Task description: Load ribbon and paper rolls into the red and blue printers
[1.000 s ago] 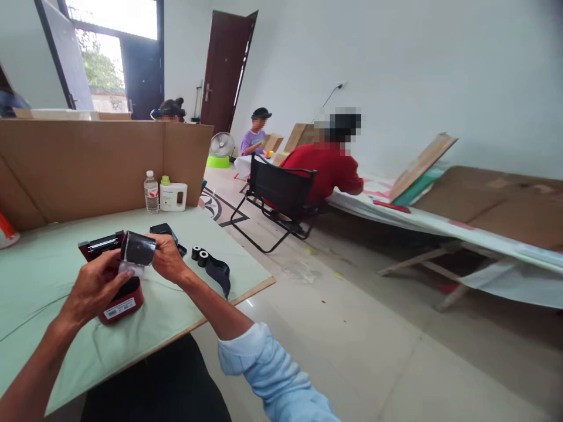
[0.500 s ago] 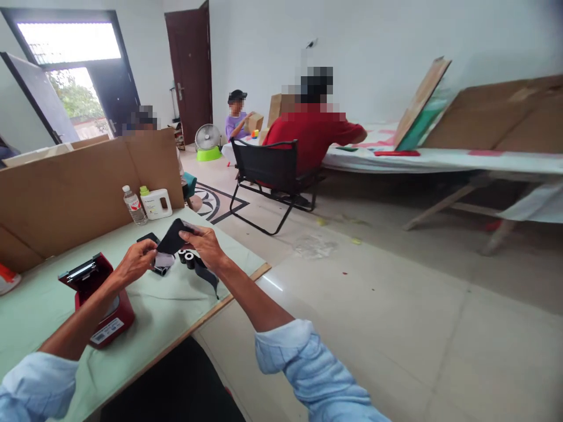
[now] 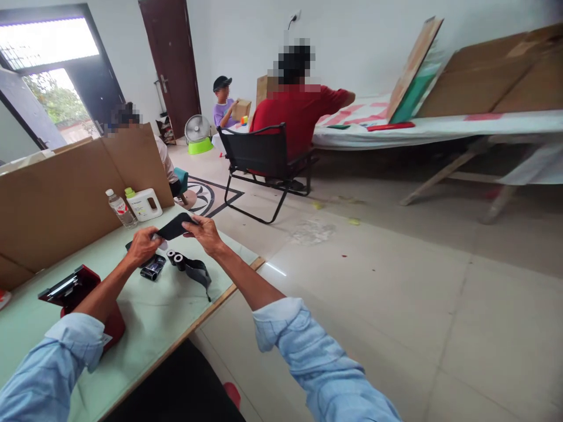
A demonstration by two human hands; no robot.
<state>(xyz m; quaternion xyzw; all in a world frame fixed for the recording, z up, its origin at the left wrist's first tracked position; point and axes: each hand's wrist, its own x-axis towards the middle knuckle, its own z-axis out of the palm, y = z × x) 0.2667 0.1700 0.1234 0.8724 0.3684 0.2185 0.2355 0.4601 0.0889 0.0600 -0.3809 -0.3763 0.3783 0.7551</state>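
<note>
My left hand (image 3: 141, 246) and my right hand (image 3: 204, 232) both pinch a flat black piece (image 3: 175, 226) and hold it above the pale green tabletop (image 3: 153, 310). Under the hands lie two small black rolls with a black strip (image 3: 190, 269) trailing off them, and a small dark cartridge (image 3: 152, 267). A red label printer (image 3: 79, 296) with its lid raised stands on the table near my left forearm. Both sleeves are light blue.
A cardboard screen (image 3: 57, 202) backs the table, with a water bottle (image 3: 116, 208) and a white jug (image 3: 143, 203) in front. A person in red sits on a black folding chair (image 3: 259, 161) at a long table (image 3: 440, 126). Other people and a fan (image 3: 196, 132) are farther back.
My hands have carried the black piece away from the red printer toward the far right of the table. The view has swung left and tilted.
</note>
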